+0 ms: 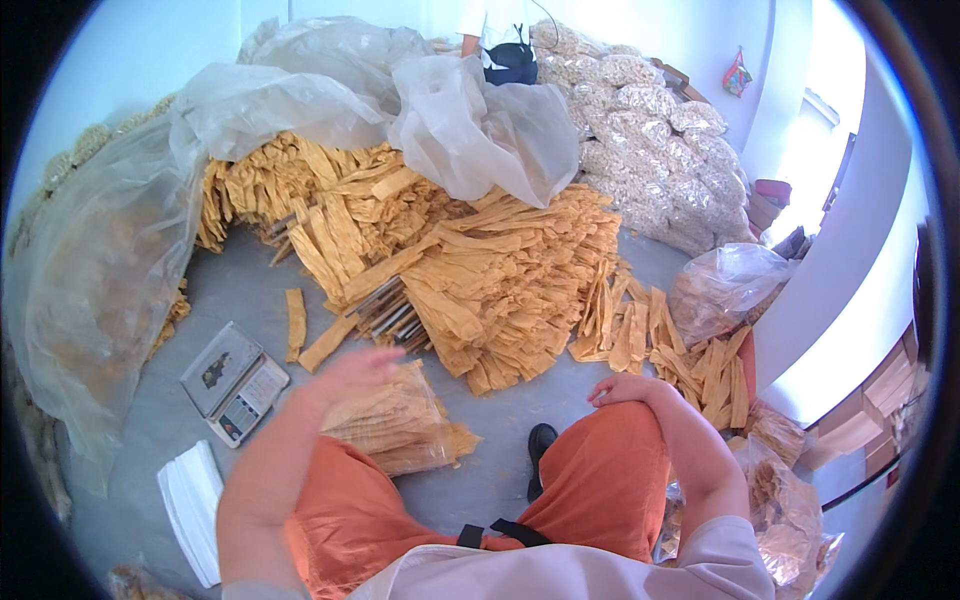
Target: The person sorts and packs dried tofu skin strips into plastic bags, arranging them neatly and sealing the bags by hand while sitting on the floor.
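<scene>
My left hand (362, 374) is lifted in front of my left knee, slightly blurred. Its fingers point to the right and hold nothing that I can see. Just below it, a clear plastic bag (400, 425) filled with dried yellow strips lies on the floor against my left leg, partly hidden by my forearm. My right hand (620, 388) rests on my right knee with its fingers laid loosely over it, nothing in them. Ahead of both hands spreads a large heap of dried yellow strips (510, 280), flat and wrinkled, with dark rods (388, 308) showing among them.
A scale (240, 395) with a dark-smudged tray stands at left, beside a white stack of flat sheets (190, 510). Translucent plastic sheeting (110, 260) drapes the heap's left and back. Filled clear bags (650, 150) are piled at back right. Another person's arm (470, 44) shows behind.
</scene>
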Demonstrator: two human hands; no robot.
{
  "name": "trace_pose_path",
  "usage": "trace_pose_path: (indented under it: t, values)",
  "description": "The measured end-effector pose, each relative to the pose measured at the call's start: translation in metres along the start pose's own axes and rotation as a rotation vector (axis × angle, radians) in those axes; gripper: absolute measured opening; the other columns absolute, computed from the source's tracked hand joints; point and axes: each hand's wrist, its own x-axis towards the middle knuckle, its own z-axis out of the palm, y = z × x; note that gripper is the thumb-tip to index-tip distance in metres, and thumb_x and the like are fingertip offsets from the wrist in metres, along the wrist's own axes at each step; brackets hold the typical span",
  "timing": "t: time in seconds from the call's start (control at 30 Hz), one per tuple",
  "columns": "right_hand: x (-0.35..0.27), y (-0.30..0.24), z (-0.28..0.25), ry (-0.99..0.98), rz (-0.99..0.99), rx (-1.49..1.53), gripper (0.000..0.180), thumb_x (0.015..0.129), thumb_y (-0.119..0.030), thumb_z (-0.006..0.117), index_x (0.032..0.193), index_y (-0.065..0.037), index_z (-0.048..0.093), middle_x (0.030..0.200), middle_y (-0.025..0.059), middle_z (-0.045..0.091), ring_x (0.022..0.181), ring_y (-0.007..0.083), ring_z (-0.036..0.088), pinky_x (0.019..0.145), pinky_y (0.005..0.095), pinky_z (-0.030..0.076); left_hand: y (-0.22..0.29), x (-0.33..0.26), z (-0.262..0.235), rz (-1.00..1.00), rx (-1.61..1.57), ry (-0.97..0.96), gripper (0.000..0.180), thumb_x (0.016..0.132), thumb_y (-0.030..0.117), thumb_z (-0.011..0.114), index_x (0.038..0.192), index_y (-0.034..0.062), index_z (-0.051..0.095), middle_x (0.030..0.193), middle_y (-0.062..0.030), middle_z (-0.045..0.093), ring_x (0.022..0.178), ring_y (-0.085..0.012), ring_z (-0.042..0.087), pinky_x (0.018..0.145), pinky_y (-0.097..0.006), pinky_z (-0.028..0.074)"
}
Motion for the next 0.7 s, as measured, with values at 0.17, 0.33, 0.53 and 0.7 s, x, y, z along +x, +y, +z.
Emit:
trace_pose_path:
  t: [0.17, 0.33, 0.53, 0.7]
  values:
    - [-0.019, -0.026, -0.011, -0.051, 0.295, -0.179, 0.051, 0.083, -0.052, 0.057, 0.107, -0.009, 0.070, 0.115, 0.0177, 0.064, 0.111, 0.0321, 0.058, 0.096, 0.0411, 0.043, -0.057, -0.001, 0.030, -0.205, 0.599, -0.616, 0.057, 0.090, 0.044, 0.057, 0.139, 0.0175, 0.046, 0.128, -0.0145, 0.058, 0.117, -0.0286, 0.055, 0.100, -0.036, 0.041]
    - [0.000, -0.023, -0.004, -0.012, 0.246, -0.330, 0.054, 0.083, -0.052, 0.057, 0.106, -0.004, 0.069, 0.115, 0.0196, 0.064, 0.108, 0.0347, 0.059, 0.094, 0.0420, 0.044, -0.063, -0.007, 0.013, -0.348, 0.495, -0.328, 0.063, 0.088, 0.050, 0.055, 0.141, 0.0182, 0.044, 0.128, -0.0130, 0.058, 0.118, -0.0284, 0.054, 0.101, -0.037, 0.041]
    - [0.008, -0.027, -0.002, -0.029, 0.214, -0.401, 0.054, 0.084, -0.050, 0.054, 0.106, -0.003, 0.069, 0.114, 0.0197, 0.064, 0.108, 0.0351, 0.059, 0.094, 0.0424, 0.044, -0.048, -0.005, 0.017, -0.382, 0.504, -0.449, 0.064, 0.088, 0.051, 0.054, 0.142, 0.0185, 0.042, 0.133, -0.0113, 0.055, 0.122, -0.0284, 0.051, 0.103, -0.037, 0.039]
    - [0.017, -0.041, 0.000, -0.035, 0.167, -0.400, 0.054, 0.087, -0.052, 0.050, 0.103, -0.005, 0.071, 0.112, 0.0207, 0.064, 0.108, 0.0344, 0.059, 0.095, 0.0422, 0.043, -0.074, 0.001, 0.014, -0.315, 0.468, -0.394, 0.065, 0.089, 0.053, 0.053, 0.143, 0.0191, 0.040, 0.129, -0.0113, 0.058, 0.119, -0.0286, 0.054, 0.102, -0.037, 0.039]
